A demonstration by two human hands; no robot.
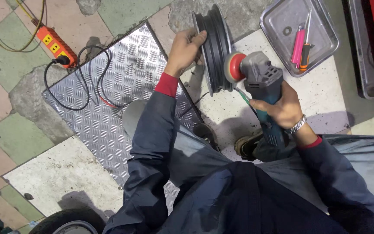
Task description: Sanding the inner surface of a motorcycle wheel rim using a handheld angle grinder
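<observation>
- Wheel rim (215,47) upright on floor beside checker plate (109,95).
- Left hand (186,47) clasped over rim's edge.
- Right hand (282,106) wrapped round angle grinder (260,82) (red pad (234,67) against rim).
- Metal tray (282,21) nearby.

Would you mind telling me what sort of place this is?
Probably a vehicle repair workshop floor: a black metal wheel rim, a teal-handled angle grinder with red disc, and a ridged metal floor plate.

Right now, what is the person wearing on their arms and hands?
Both arms are in dark navy jacket sleeves with red cuffs peeking out at the wrists. The left hand is bare. The right hand is bare too, with a silver chain bracelet around its wrist.
</observation>
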